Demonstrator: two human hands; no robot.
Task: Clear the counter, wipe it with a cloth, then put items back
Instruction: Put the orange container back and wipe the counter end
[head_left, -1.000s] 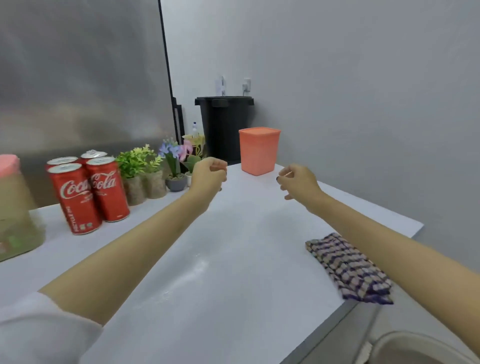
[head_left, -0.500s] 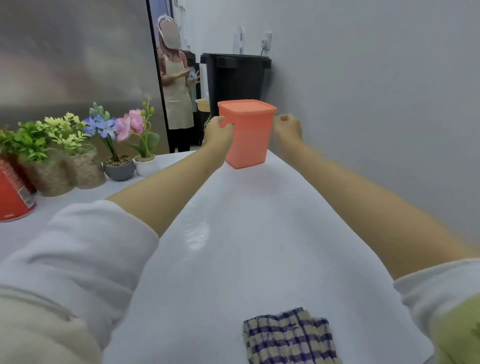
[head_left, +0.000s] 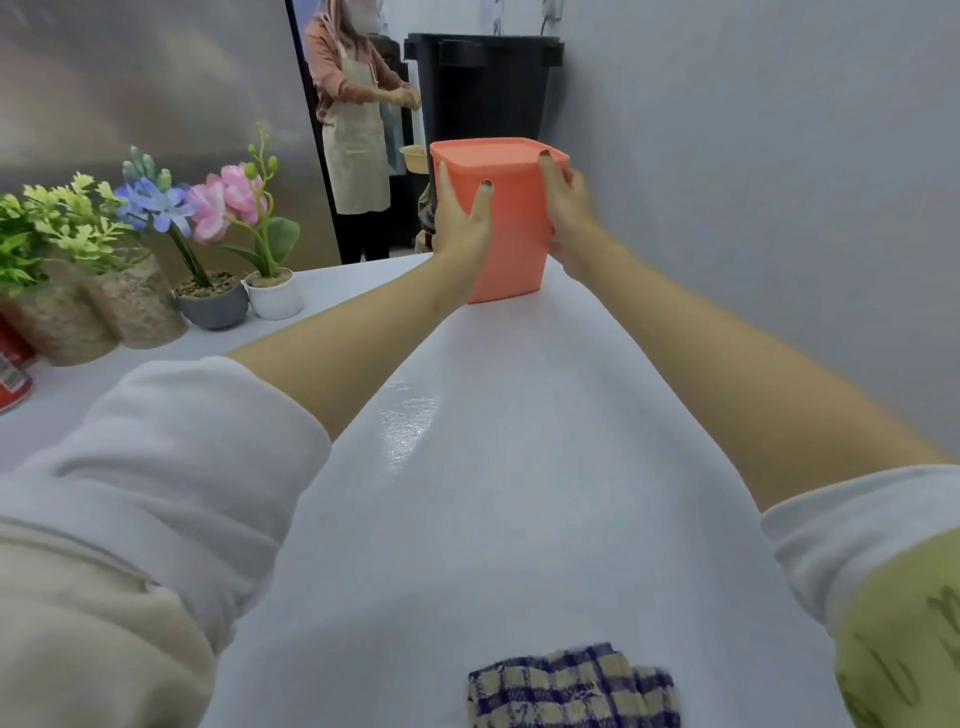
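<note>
White glossy counter (head_left: 493, 519): not yet cleared. I hold the orange lidded plastic tub (head_left: 514, 234) at 12 o'clock, left hand (head_left: 460, 226) and right hand (head_left: 569, 208) clasping opposite sides. Blue-checked cloth (head_left: 571, 686) at 6 o'clock; wiping pending.

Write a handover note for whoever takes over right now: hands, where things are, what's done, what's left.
Hands: left hand and right hand each grip a side of the orange container at the far end of the counter; lifted or not, cannot tell.
The cloth lies bunched at the near edge, with no hand on it.
Along the left side stand potted plants and a red can.
Done: container in hand.
Left: move it and the rest off, wipe, put all back.
</note>
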